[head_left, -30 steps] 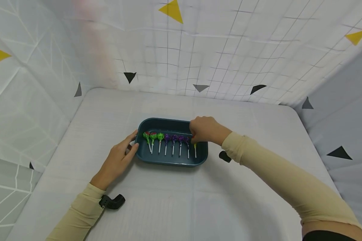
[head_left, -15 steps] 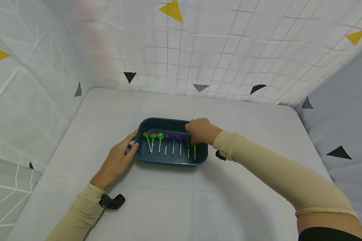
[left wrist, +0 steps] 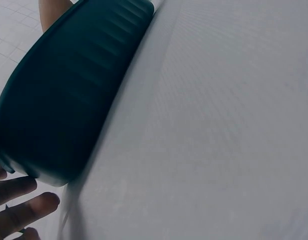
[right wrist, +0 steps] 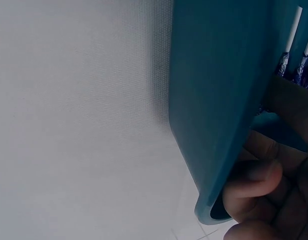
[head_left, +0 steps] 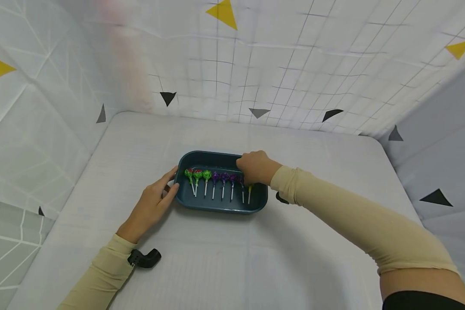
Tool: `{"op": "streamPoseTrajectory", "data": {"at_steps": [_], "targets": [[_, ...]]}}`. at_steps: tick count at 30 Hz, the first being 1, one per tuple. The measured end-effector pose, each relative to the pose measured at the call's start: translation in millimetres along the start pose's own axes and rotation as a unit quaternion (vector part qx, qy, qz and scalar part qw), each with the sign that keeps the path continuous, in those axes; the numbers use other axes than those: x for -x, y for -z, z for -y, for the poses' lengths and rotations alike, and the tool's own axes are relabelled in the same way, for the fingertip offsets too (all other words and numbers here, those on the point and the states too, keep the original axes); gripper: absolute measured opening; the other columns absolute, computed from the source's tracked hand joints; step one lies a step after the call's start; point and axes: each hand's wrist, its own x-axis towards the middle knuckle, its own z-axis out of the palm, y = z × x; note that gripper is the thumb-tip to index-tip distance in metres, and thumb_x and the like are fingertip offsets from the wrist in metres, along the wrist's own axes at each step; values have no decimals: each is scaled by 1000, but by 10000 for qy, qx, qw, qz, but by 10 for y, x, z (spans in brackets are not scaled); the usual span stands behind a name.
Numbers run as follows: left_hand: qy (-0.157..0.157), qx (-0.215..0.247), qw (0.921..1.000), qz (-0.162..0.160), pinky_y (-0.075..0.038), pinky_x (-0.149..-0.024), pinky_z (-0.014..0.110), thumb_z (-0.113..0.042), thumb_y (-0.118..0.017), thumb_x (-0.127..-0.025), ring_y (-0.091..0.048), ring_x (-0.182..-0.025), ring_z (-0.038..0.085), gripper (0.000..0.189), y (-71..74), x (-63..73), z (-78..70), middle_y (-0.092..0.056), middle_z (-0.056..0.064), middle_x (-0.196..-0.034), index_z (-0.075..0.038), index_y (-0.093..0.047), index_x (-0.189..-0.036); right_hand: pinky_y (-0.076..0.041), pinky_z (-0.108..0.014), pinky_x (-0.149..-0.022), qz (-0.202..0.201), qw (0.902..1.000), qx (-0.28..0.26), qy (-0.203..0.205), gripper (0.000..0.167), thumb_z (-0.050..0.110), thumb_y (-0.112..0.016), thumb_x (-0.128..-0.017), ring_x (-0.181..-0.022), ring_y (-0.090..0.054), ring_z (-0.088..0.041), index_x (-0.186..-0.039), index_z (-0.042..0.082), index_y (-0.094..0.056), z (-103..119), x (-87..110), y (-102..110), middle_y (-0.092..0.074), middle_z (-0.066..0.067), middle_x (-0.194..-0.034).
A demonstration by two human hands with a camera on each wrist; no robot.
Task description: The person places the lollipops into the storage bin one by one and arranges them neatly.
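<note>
A dark teal tray (head_left: 218,210) holds a row of lollipops: red-and-green ones (head_left: 197,174) on the left, a green one (head_left: 207,175), purple ones (head_left: 224,177), then a yellow one (head_left: 249,189) on the right. My left hand (head_left: 149,209) rests against the tray's left end with loosely extended fingers (left wrist: 31,207). Over the tray's right part, my right hand (head_left: 257,167) bends its fingers down at the yellow lollipop's head and seems to pinch it; the head is hidden. Purple wrappers (right wrist: 301,70) show beside that hand in the right wrist view.
A white cloth-covered table (head_left: 201,262) surrounds the tray. White patterned sheets (head_left: 279,64) stand behind it and at both sides. Black wrist devices (head_left: 144,258) sit on both forearms.
My right hand has moved left over the tray's right part, covering a purple lollipop's head. The yellow lollipop's stick has tilted slightly, its lower end leftward. My left hand stays at the tray.
</note>
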Motion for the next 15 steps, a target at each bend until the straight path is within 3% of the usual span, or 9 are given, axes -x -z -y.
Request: {"op": "streamPoseTrajectory", "data": {"at_steps": [15], "targets": [[41,-38,10000,10,-49,-70,32,-35,-48,-111,-61,-82,15,54,-1,2,9,-69,12,-130,-16,-39,-161,-61,-44,-82,-6,9999,152,-28,41,33,-83,-86,-84,-70,-21,-118,8,-74,20,-2,12,-78,-7,-103]]}}
